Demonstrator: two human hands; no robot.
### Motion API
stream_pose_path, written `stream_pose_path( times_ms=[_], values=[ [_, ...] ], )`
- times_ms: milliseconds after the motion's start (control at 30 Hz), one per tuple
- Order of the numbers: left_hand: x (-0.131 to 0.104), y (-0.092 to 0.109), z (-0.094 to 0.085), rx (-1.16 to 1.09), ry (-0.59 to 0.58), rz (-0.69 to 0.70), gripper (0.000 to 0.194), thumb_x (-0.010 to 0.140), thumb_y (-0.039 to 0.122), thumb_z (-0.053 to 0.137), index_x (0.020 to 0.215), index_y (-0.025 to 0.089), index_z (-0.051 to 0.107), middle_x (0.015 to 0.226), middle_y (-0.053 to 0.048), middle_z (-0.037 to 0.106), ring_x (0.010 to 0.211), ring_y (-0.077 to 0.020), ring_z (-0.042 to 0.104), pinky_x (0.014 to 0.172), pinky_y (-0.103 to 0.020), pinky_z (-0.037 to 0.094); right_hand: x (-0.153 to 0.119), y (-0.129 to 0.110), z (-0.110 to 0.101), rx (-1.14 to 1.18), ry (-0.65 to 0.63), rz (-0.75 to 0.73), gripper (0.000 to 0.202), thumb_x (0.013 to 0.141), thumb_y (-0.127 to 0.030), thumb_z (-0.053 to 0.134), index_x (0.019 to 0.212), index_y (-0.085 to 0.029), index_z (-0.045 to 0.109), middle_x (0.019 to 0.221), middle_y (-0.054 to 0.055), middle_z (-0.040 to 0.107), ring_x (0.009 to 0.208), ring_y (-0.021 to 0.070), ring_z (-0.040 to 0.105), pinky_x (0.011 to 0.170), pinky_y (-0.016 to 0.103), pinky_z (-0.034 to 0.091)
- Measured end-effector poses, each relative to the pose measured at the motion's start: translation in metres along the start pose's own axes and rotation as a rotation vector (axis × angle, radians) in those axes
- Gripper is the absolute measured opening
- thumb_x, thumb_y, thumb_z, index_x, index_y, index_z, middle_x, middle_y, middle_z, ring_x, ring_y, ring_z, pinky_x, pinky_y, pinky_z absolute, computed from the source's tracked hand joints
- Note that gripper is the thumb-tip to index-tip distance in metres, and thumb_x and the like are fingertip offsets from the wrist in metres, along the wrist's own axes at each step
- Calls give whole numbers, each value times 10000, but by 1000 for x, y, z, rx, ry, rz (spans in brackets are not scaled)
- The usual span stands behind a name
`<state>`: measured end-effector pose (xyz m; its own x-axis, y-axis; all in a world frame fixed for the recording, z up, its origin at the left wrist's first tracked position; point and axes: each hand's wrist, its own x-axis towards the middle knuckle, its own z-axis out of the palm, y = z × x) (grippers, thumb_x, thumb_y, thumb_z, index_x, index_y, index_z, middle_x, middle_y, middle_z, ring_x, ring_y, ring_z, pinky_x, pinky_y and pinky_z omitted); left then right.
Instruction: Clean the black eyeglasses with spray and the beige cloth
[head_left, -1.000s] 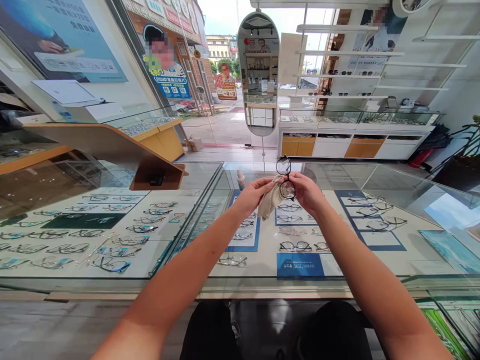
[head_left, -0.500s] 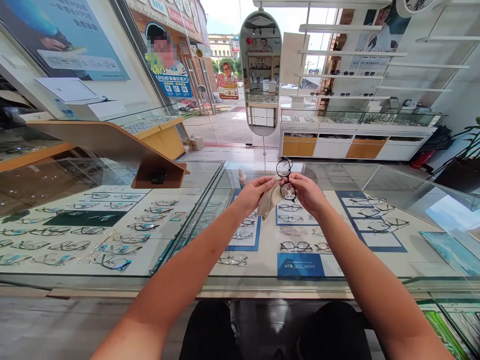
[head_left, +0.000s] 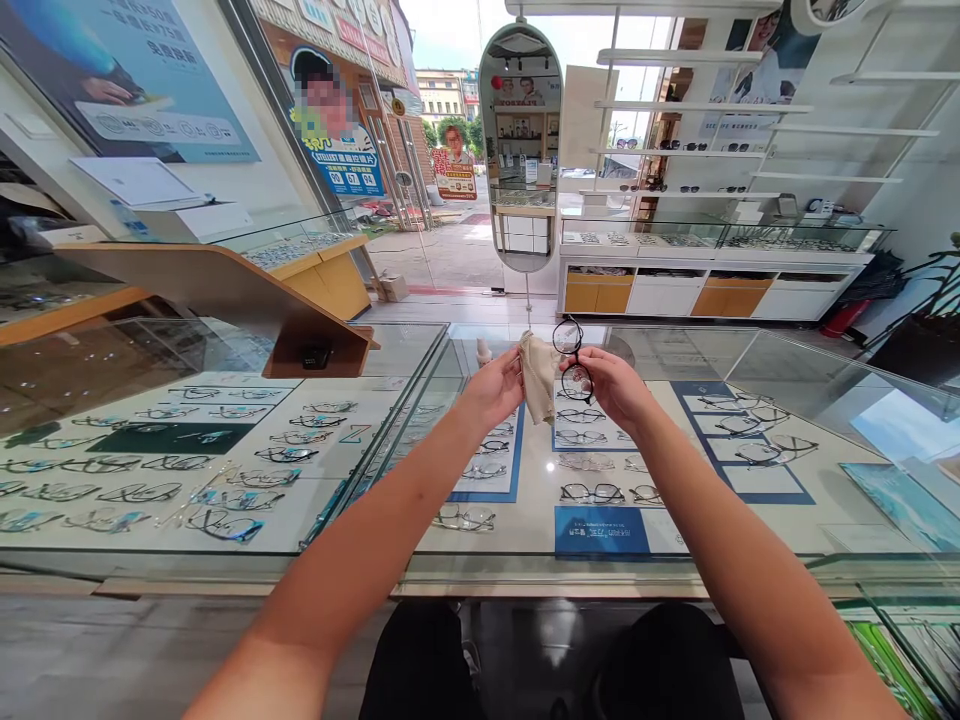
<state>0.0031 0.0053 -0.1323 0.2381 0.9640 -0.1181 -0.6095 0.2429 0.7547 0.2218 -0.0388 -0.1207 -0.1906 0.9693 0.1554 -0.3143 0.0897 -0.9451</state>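
Note:
My left hand is closed on a beige cleaning cloth, which hangs down from the fingers. My right hand grips dark round-framed eyeglasses near the bridge. The frame is turned upright, one lens above the other, just right of the cloth. Both hands are over the glass display counter, and the fingertips of the right hand are partly hidden behind the glasses.
A small white bottle stands behind my left hand. Under the counter's glass lie rows of eyeglasses and a blue card. A wooden stand rises at the left, and an oval mirror stands beyond the counter.
My left hand has moved slightly left and down. The cloth now hangs open and spread out beside the glasses instead of bunched against them. The right hand and glasses stay put.

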Motion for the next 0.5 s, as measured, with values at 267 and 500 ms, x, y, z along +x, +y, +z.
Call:
stream_pose_path(
  times_ms=[267,500],
  values=[
    [-7,1,9,-94,-36,-26,262,1179,236,627,1004,112,777,916,-85,789,811,-201,773,872,-306,651,0,3,1,-35,-93,64,279,875,-446,827,948,-222,677,1055,56,763,886,195,552,729,329,339],
    [-7,-1,5,-24,-197,23,139,1045,239,812,1020,118,747,938,-98,794,809,-242,795,834,-352,672,-6,-3,9,-45,-121,87,293,845,-454,848,914,-213,697,1020,72,757,899,210,552,743,336,331]
  ],
)
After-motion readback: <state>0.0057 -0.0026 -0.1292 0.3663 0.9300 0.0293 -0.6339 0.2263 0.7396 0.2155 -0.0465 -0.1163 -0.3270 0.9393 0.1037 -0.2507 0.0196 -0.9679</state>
